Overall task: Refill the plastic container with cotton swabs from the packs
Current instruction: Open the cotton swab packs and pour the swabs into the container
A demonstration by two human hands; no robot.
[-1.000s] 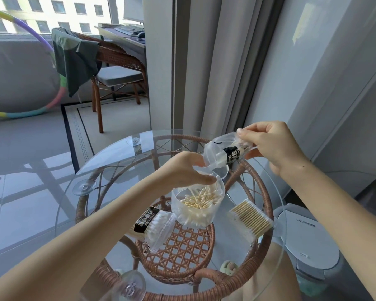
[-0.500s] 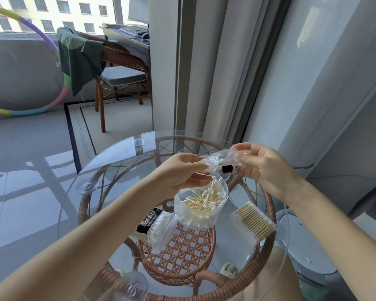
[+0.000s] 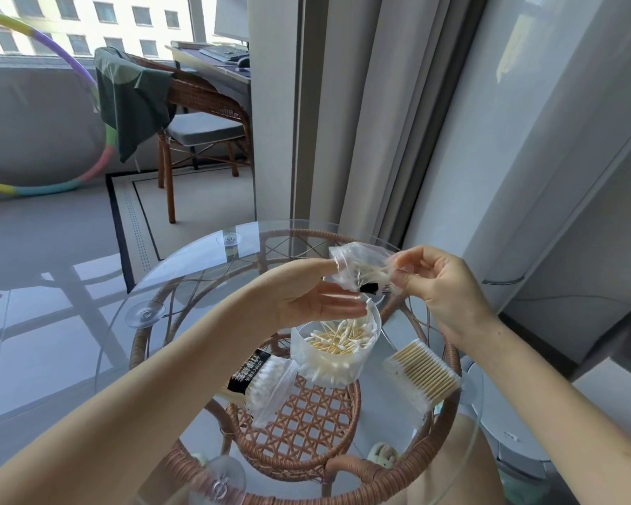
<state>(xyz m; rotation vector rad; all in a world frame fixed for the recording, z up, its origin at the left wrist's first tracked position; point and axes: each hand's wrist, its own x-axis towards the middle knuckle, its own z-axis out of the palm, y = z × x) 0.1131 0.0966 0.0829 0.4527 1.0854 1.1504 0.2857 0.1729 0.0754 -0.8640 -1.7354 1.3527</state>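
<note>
Grey curtains (image 3: 361, 122) are hanging behind a round glass worktop (image 3: 197, 271), where the plastic container (image 3: 328, 366) is standing, well filled with cotton swabs (image 3: 337, 338). Just above it the right hand (image 3: 434, 282) is pinching a nearly empty pack (image 3: 354, 264) by its right edge, grip clamped on the film. The left hand (image 3: 306, 297) is holding its grip apart, fingers straight, thumb tip touching the pack's left corner. That film is looking light, limp and slippery, so pinching its corners is probably the surest hold. Half a second ago the left hand was curling against the pack lower down; now it is opening and the pack is riding higher.
</note>
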